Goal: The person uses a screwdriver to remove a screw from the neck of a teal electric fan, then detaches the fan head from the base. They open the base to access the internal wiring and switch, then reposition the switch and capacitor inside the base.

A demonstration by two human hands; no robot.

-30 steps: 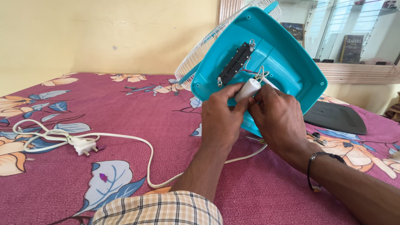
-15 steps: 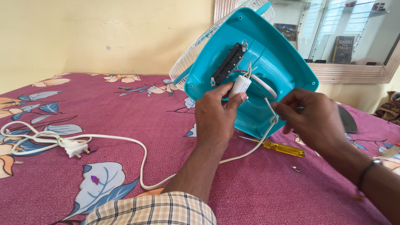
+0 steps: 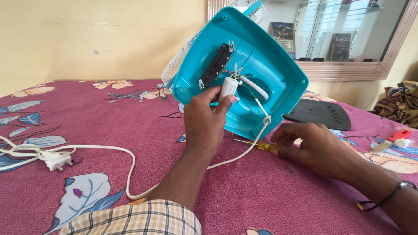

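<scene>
Behind the glass of the cabinet (image 3: pixel 348 30) at the back, a dark upright book (image 3: pixel 340 46) shows its cover with pale lettering, and to its left stands a framed picture (image 3: pixel 282 30) in dark blues. No packages or screens are visible.

— What lies on the bed (image 3: pixel 109 130)?
— A maroon floral sheet, with a black vented cover (image 3: pixel 320 114) at the far right and a red-handled tool (image 3: pixel 392 139) beside it.
— And behind?
— A cream wall (image 3: pixel 87 39), a mirrored shelf (image 3: pixel 348 35) with books, crumpled cloth (image 3: pixel 402 102) at the right edge.
</scene>
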